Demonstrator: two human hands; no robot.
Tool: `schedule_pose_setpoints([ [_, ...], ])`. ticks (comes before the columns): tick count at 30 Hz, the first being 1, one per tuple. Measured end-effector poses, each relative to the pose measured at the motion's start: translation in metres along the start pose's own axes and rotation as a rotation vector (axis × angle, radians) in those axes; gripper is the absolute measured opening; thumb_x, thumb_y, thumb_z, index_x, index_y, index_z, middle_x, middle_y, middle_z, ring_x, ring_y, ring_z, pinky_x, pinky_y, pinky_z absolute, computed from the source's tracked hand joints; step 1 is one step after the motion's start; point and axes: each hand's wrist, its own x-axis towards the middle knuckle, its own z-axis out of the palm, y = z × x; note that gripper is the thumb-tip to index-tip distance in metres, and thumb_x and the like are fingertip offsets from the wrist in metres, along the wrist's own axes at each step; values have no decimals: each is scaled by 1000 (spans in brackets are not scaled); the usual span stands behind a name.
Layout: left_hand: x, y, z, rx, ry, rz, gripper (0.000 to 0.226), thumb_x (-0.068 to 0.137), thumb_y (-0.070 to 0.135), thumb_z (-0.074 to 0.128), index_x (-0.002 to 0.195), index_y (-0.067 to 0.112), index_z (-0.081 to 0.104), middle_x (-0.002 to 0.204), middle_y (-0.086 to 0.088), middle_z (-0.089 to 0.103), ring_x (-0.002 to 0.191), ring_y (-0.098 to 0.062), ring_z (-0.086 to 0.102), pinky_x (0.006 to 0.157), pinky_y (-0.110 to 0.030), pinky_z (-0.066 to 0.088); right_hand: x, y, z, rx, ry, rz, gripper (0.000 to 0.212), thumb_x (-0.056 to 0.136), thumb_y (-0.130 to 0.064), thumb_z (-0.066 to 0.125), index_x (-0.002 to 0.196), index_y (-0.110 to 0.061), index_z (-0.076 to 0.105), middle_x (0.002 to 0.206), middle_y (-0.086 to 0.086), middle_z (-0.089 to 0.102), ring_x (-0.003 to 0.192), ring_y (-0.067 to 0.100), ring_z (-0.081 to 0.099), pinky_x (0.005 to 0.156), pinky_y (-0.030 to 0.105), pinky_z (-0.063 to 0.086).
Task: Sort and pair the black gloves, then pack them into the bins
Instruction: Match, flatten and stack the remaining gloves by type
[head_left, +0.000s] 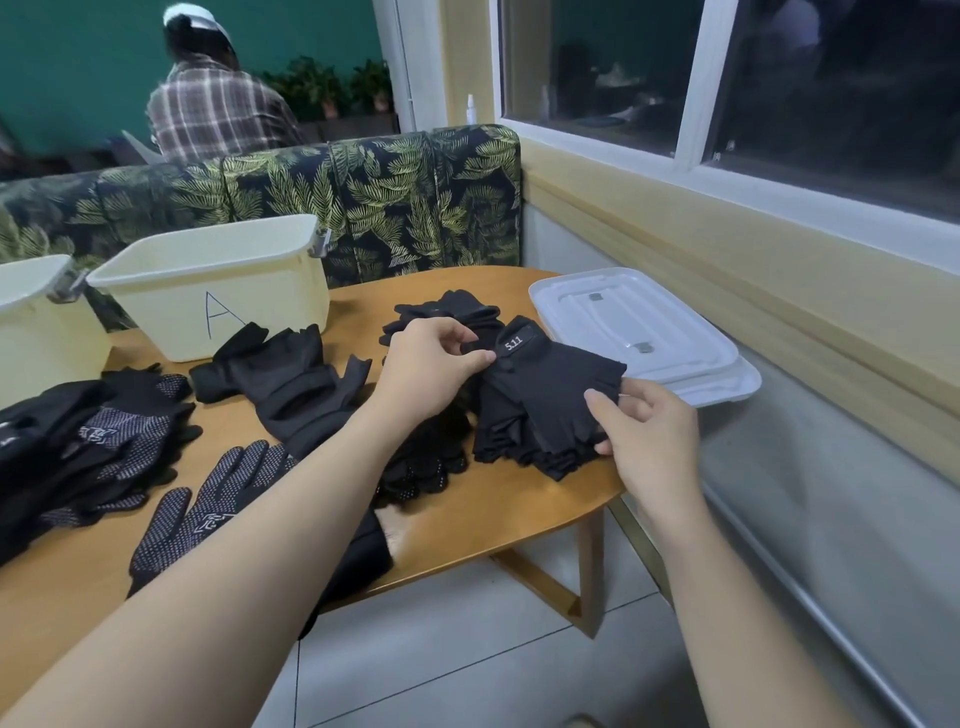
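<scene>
Gloves cover most of the wooden table (498, 525), all black, lying in loose heaps. The person's left hand (431, 371) pinches the cuff end of a fingerless glove (550, 395) marked "5.11", thumb and fingertips closed on the fabric. The right hand (649, 436) grips the same glove at its finger end, thumb on top and fingers curled underneath. That glove sits atop a stack of fingerless gloves (519, 447) near the table's right edge.

Just beyond the left hand lies a small dark pile (447, 309). Left of the forearm, more fingerless gloves (291, 384) sprawl in front of a cream bin (218, 286) with an "A" written on its side. A second cream bin (36, 322) stands beside it at the far left. Dotted-palm gloves (208, 514) lie near the front edge, with a bigger heap of them (93, 447) further left.

Two white lids (639, 332) rest stacked at the table's right corner, against the wall below the window. Behind the leaf-patterned bench back (363, 197), another person in a plaid shirt (213, 109) sits facing away.
</scene>
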Motion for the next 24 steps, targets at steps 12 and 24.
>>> schedule_pose_setpoints([
  [12, -21, -6, 8, 335, 138, 523, 28, 95, 29, 67, 120, 17, 69, 125, 4, 62, 116, -21, 51, 100, -39, 43, -4, 1, 1, -548, 173, -617, 31, 93, -23, 71, 121, -12, 64, 121, 1, 61, 116, 22, 55, 97, 34, 46],
  [24, -23, -20, 12, 629, -412, 608, 61, 109, 46, 24, 163, 18, 21, 171, -2, 11, 158, -19, 5, 129, -36, 6, 1, 13, 19, -998, -393, -524, 58, 109, -43, 34, 162, -22, 24, 170, -2, 18, 157, 12, 8, 128, 32, 2],
])
